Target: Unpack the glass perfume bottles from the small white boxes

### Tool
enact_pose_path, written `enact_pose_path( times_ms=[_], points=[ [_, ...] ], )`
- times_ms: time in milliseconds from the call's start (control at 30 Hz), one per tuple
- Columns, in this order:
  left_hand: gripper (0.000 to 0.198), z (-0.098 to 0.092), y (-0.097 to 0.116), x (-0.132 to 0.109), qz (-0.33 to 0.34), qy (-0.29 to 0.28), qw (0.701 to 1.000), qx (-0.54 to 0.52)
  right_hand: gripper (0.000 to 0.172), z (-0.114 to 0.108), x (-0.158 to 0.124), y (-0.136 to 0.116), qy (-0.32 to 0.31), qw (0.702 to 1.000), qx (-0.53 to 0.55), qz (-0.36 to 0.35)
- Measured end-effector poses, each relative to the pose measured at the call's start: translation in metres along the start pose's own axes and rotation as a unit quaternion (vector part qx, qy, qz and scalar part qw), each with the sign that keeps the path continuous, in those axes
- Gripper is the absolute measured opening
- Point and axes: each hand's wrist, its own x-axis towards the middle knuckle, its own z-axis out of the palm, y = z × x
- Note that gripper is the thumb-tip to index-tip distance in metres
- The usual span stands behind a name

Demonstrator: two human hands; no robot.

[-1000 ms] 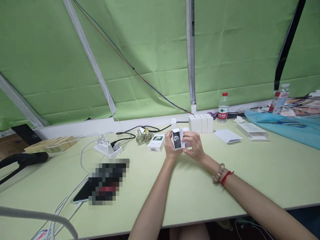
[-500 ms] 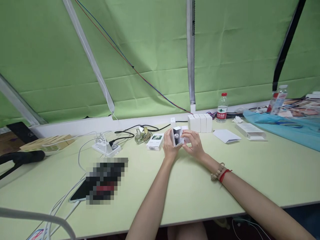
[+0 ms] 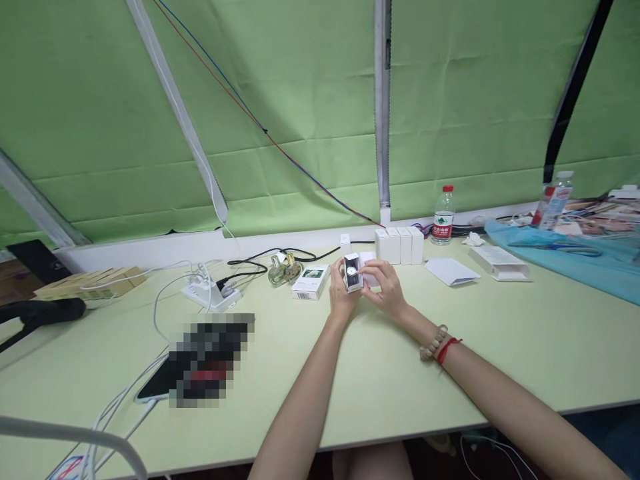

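Observation:
My left hand [image 3: 340, 299] is wrapped round a small white box [image 3: 353, 273] whose open end shows a dark inside with a pale round top in it. My right hand [image 3: 386, 288] grips the same box from the right side, thumb near the open end. Both hands are raised a little above the pale green table [image 3: 450, 347], in its far middle. A bead bracelet and a red string sit on my right wrist.
A white printed box [image 3: 311, 282] and two small glass bottles [image 3: 284, 269] lie left of the hands. A row of white boxes [image 3: 400, 245] and a water bottle [image 3: 443, 216] stand behind. A power strip [image 3: 210, 295] with cables and a tablet [image 3: 200, 363] are at left; white cartons and a blue sheet at right.
Both hands have shifted slightly away from me with the box, and the box has turned a little. The grip is unchanged.

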Motion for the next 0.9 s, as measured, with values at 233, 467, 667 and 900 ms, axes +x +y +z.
enact_pose_path(
  times_ms=[233, 467, 667, 900],
  points=[
    [0.063, 0.0003, -0.0019, 0.0014, -0.018, 0.010, 1.000, 0.012, 0.026, 0.0009, 0.0006, 0.0018, -0.018, 1.000, -0.003, 0.015],
    [0.060, -0.0015, 0.0046, 0.0019, -0.024, 0.011, 1.000, -0.013, 0.025, 0.0003, 0.0013, 0.0007, -0.039, 0.998, 0.023, 0.041],
    [0.062, -0.0002, 0.0018, 0.0016, -0.020, -0.015, 0.999, -0.047, 0.019, 0.0008, 0.0003, 0.0047, -0.032, 0.998, 0.025, 0.047],
    [0.064, 0.0017, -0.0020, 0.0026, 0.022, 0.002, 0.999, -0.048, 0.014, -0.0012, 0.0009, 0.0089, -0.035, 0.999, 0.013, 0.030]
  ],
)
